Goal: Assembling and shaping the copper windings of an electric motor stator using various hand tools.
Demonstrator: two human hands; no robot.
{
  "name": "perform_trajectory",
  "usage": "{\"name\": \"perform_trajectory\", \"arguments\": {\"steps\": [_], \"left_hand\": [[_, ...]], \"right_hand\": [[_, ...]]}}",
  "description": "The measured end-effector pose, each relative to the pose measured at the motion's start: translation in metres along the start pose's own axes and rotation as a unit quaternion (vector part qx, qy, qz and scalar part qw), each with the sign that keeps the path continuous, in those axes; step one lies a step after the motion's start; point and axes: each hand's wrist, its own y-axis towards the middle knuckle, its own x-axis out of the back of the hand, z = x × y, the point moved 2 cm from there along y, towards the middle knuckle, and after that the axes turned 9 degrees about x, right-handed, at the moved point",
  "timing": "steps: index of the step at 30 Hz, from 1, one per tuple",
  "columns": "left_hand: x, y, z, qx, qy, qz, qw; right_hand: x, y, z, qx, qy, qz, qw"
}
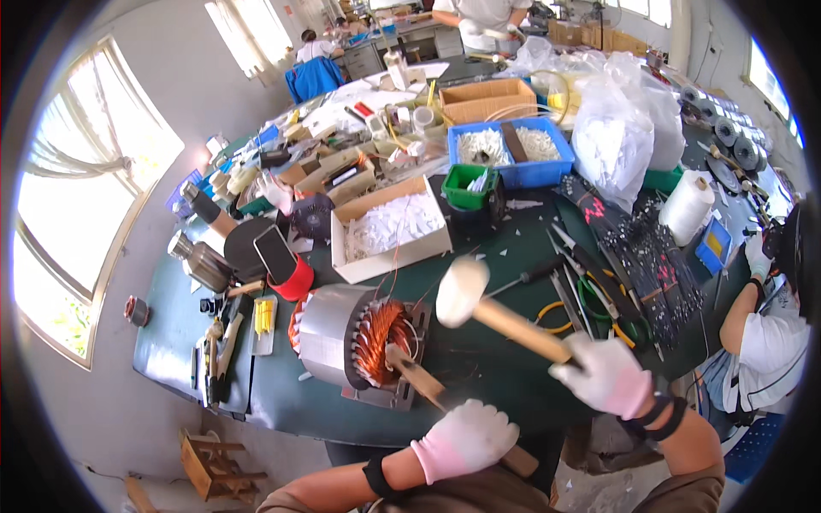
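A motor stator (329, 336) with a bare metal shell and copper windings (382, 340) lies on its side near the table's front edge. My left hand (466, 440), in a white and pink glove, is closed round a wooden bar (416, 376). The bar's far end meets the windings at the stator's open face. Gripped in my gloved right hand (605, 376) is a mallet (522, 329) with a pale head and wooden handle. Its head is raised to the right of the stator, apart from the bar. Fine wires rise from the windings.
Behind the stator stand a box of white slips (389, 229), a red holder with a phone (292, 278) and a blue bin (510, 156). Pliers and scissors (599, 295) lie to the right, near a thread cone (687, 205). A co-worker (765, 333) sits at the far right.
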Motion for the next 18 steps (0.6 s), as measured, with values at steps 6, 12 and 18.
{"name": "perform_trajectory", "arguments": {"steps": [6, 12, 18], "left_hand": [[-0.014, 0.011, 0.005, -0.028, 0.037, -0.035, 0.998], [-0.016, 0.021, 0.003, -0.114, -0.019, -0.067, 0.991], [0.006, 0.032, 0.009, -0.098, -0.066, -0.021, 0.993]], "right_hand": [[-0.026, -0.011, 0.016, 0.191, 0.062, -0.126, 0.972], [-0.028, -0.019, -0.004, -0.049, -0.022, -0.006, 0.999], [-0.015, -0.014, -0.05, -0.091, -0.126, -0.161, 0.975]]}}
